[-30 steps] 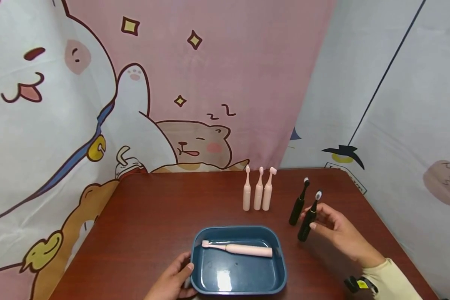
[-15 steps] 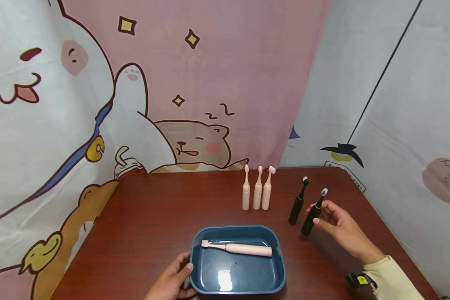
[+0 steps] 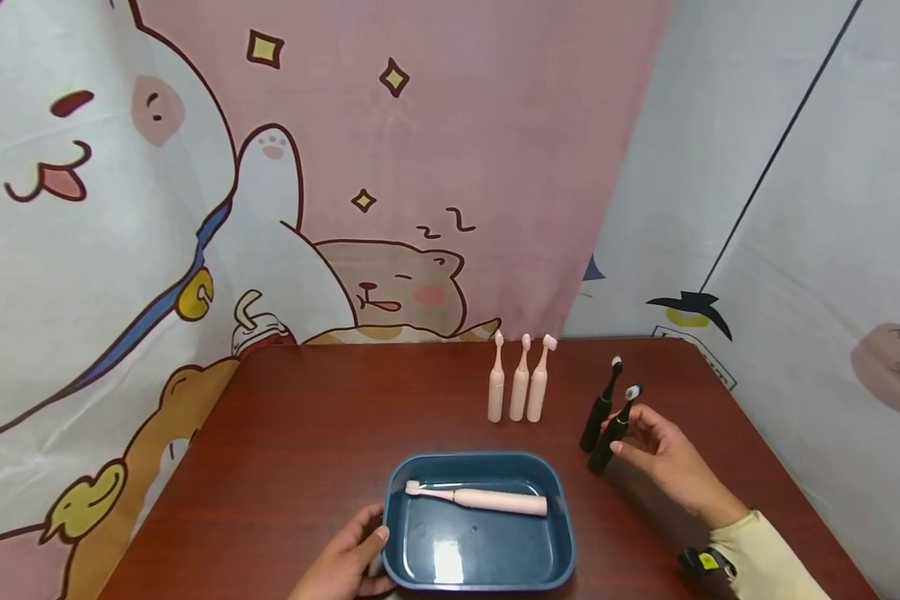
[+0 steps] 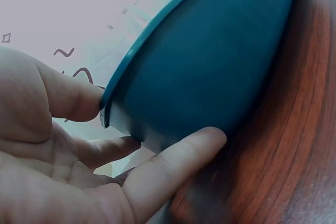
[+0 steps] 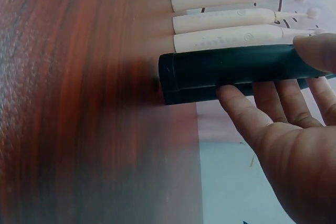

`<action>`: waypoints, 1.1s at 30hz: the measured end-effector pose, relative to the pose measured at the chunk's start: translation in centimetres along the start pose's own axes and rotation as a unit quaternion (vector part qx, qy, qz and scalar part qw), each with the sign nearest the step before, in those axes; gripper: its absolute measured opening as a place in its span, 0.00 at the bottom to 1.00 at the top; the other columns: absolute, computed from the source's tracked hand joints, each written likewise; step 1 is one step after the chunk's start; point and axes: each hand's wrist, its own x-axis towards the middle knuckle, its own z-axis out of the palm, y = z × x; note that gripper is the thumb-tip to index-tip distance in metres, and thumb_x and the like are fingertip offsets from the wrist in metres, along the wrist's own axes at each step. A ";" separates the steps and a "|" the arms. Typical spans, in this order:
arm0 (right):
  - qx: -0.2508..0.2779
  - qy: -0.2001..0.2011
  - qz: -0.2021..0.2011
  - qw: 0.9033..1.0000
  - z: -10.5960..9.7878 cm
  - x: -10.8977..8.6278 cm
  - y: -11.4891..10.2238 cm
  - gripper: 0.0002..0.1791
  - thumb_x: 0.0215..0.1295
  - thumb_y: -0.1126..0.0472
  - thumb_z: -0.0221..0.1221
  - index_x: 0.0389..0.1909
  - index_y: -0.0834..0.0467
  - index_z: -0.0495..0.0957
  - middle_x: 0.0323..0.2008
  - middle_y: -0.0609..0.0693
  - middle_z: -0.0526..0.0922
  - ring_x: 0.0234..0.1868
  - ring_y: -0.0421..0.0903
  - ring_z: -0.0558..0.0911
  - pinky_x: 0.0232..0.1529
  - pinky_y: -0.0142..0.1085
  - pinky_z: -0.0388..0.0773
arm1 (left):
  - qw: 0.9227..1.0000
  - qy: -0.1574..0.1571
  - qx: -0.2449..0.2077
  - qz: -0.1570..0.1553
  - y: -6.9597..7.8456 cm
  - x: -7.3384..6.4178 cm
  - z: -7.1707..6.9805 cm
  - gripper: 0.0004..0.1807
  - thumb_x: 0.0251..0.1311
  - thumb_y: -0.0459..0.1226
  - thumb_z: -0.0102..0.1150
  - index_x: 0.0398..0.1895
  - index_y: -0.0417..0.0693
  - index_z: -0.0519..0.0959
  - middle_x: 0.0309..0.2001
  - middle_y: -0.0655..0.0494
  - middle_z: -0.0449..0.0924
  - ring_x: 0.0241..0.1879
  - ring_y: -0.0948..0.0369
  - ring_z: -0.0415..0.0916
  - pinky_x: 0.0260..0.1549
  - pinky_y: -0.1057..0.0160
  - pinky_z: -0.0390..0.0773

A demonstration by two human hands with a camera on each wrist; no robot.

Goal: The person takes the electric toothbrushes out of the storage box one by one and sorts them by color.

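In the head view my left hand (image 3: 348,554) grips the left side of a dark blue tray (image 3: 513,554), thumb at the rim and fingers against the outer wall. One pale pink electric toothbrush (image 3: 500,502) lies in the tray, brush head to the left. My right hand (image 3: 671,471) pinches a black electric toothbrush (image 3: 608,446), held nearly upright and tilted right. A second black electric toothbrush (image 3: 596,423) stands just behind and left of it. The right wrist view shows the held brush's handle (image 5: 226,69) between thumb and fingers, partly covering the other black handle (image 5: 191,97).
Several pale pink electric toothbrushes, one at the left (image 3: 496,396) and two close together (image 3: 519,396), stand upright behind the tray. A brown wooden table (image 3: 307,442) carries everything. Cartoon-printed cloth (image 3: 495,167) hangs behind the table and at its sides.
My right hand first shifted the black toothbrush slightly right and up, then back left, closer to the other black toothbrush. My left hand and the tray stay in place.
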 end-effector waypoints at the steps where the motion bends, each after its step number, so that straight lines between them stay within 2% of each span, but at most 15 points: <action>1: -0.001 -0.002 -0.001 1.000 0.1 0.0 0.0 0.19 0.67 0.62 0.63 0.55 0.64 0.72 0.53 0.64 0.78 0.52 0.40 0.83 0.50 0.29 0.80 | 1.000 0.000 -0.001 -0.001 0.0 0.0 0.0 0.33 0.76 0.43 0.45 0.74 0.34 0.50 0.68 0.28 0.56 0.48 0.51 0.79 0.41 0.47 0.84; 7: -0.014 0.005 0.010 1.000 0.6 0.1 0.1 0.18 0.66 0.60 0.64 0.53 0.59 0.73 0.52 0.58 0.81 0.52 0.40 0.83 0.50 0.27 0.78 | 1.000 -0.001 -0.004 -0.001 0.0 0.1 0.0 0.33 0.76 0.43 0.45 0.74 0.34 0.50 0.69 0.29 0.55 0.49 0.51 0.78 0.41 0.47 0.84; 13: -0.019 0.019 0.009 1.000 0.9 0.2 0.1 0.18 0.66 0.60 0.64 0.53 0.59 0.73 0.50 0.59 0.81 0.51 0.40 0.82 0.51 0.26 0.78 | 1.000 0.000 -0.003 -0.002 0.0 0.0 0.0 0.33 0.76 0.43 0.45 0.74 0.33 0.49 0.69 0.28 0.54 0.49 0.51 0.78 0.41 0.47 0.84; 21: -0.018 0.032 0.038 0.999 1.1 0.3 0.2 0.18 0.65 0.57 0.66 0.52 0.55 0.74 0.49 0.54 0.81 0.50 0.45 0.83 0.49 0.28 0.80 | 1.000 0.005 0.001 -0.011 0.0 0.0 0.0 0.34 0.76 0.44 0.46 0.74 0.34 0.50 0.69 0.29 0.54 0.49 0.51 0.78 0.41 0.48 0.84; 26: -0.027 0.040 0.051 0.998 1.2 0.3 0.2 0.20 0.64 0.55 0.67 0.53 0.56 0.73 0.49 0.56 0.80 0.49 0.46 0.84 0.46 0.30 0.81 | 1.000 0.005 0.005 -0.012 0.2 -0.1 0.1 0.34 0.76 0.44 0.46 0.74 0.33 0.50 0.69 0.28 0.55 0.49 0.51 0.78 0.42 0.47 0.84; 33: -0.013 0.057 0.041 0.997 0.9 0.1 0.4 0.24 0.61 0.60 0.69 0.55 0.59 0.71 0.50 0.59 0.78 0.48 0.44 0.84 0.46 0.30 0.82 | 1.000 0.005 0.007 -0.009 0.5 -0.2 0.2 0.33 0.76 0.44 0.45 0.74 0.34 0.51 0.68 0.29 0.56 0.49 0.51 0.78 0.42 0.47 0.84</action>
